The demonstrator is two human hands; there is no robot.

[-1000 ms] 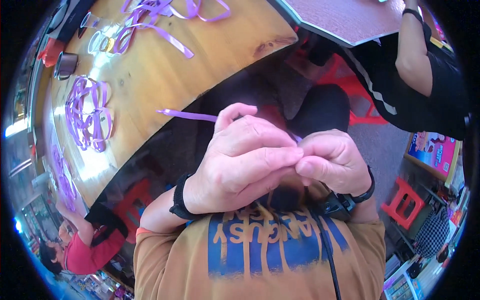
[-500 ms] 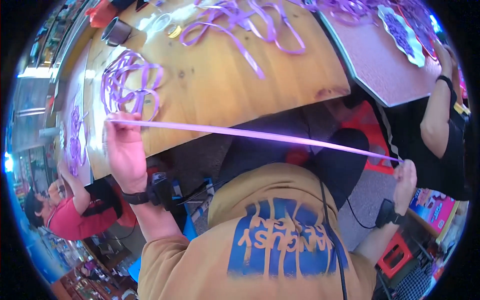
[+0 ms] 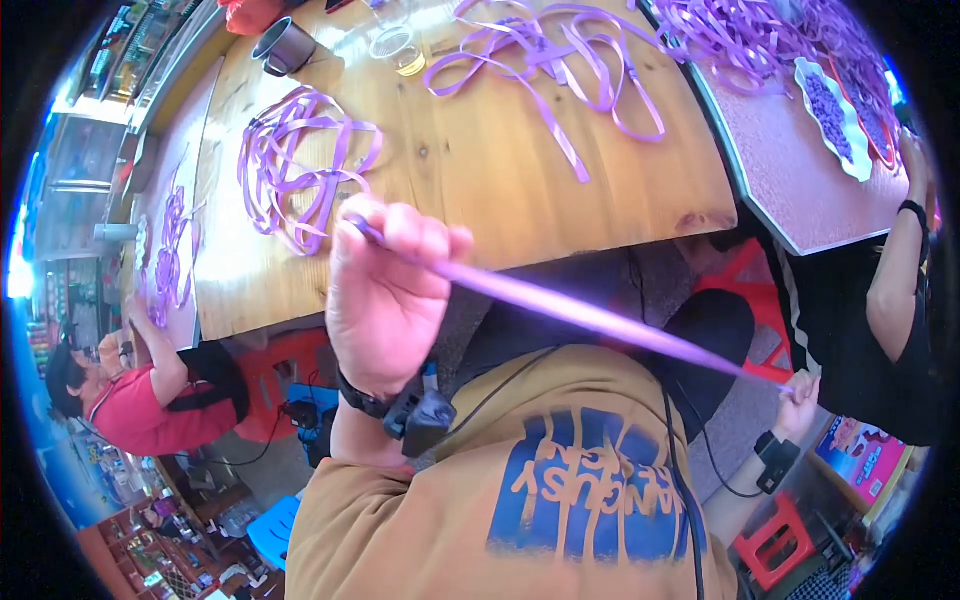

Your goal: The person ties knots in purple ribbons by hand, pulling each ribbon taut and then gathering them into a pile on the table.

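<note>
Between the hands, the taut purple ribbon (image 3: 590, 315) bars a straight crossing. Just beyond the left hand (image 3: 388, 290), coiled ribbon (image 3: 265, 182) blocks the way; right of that coil, bare wooden surface (image 3: 450, 190) leaves room up to looser loops (image 3: 540, 52). Ahead of the right hand (image 3: 798, 402), a red stool (image 3: 748, 268) and a person in black (image 3: 845, 345) crowd in.

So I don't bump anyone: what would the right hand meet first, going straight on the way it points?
Probably the nearby person's black clothing, just beyond the right hand in the picture. Depth is unclear, so the hand might pass above it instead.
</note>
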